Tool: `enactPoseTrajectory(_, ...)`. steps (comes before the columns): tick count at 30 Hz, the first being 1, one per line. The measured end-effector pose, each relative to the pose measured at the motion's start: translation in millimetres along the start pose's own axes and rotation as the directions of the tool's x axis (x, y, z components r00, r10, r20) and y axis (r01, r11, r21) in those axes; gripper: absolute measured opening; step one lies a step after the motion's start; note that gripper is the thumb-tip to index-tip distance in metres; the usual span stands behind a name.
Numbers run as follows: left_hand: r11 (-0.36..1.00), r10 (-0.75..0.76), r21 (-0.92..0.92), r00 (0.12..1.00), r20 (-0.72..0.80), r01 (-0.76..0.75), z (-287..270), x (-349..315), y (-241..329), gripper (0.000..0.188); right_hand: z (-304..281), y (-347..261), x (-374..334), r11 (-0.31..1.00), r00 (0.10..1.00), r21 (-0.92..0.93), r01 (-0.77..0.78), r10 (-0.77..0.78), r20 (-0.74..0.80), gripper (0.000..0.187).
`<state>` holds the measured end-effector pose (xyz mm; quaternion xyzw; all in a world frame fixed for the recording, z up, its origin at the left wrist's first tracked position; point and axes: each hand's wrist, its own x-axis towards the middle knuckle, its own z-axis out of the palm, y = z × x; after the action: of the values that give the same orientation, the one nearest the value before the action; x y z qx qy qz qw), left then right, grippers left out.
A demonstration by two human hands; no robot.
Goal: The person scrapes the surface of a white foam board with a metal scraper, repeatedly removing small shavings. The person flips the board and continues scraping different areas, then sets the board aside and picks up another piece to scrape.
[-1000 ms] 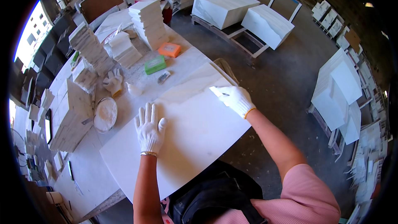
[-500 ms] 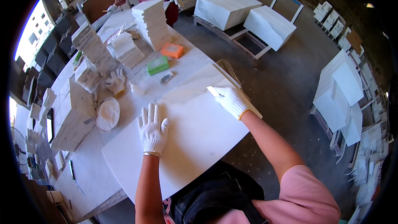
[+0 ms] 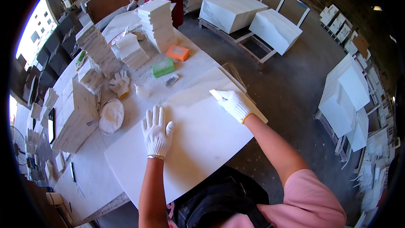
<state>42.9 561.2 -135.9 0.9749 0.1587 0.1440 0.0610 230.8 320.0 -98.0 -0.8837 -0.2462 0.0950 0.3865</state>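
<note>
A large white marble slab with faint grey veining lies in front of me, its near edge by my body. My left hand, in a white knitted glove, rests flat on the slab with the fingers stretched and spread. Further right, over the slab's far part, my gloved right hand is closed on a small flat white piece. That piece points up and left from the fingers, near the slab's surface; whether it touches cannot be made out.
Beyond the slab are a green block, an orange block, a round dish of white powder, a loose glove and stacked marble pieces. A co-worker stands across the table. Large marble blocks sit on a rack.
The view has shifted slightly. My right hand has moved a little left over the slab, still holding the white piece; my left hand stays flat. The co-worker's hands have moved.
</note>
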Motion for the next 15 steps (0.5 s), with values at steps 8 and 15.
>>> enactPoseTrajectory(8, 1.0, -0.009, -0.006, 1.0, 0.004, 0.009, 1.7, -0.3, -2.3, 0.066, -24.3, 0.4, -6.4, 0.998, 0.998, -0.056, -0.034, 0.037, 0.048, 0.031)
enactPoseTrajectory(15, 1.0, -0.018, -0.023, 1.0, 0.015, 0.018, -3.2, -1.2, -0.8, 0.068, -17.7, -3.2, -8.5, 0.991, 0.998, -0.121, -0.058, 0.062, 0.023, 0.034)
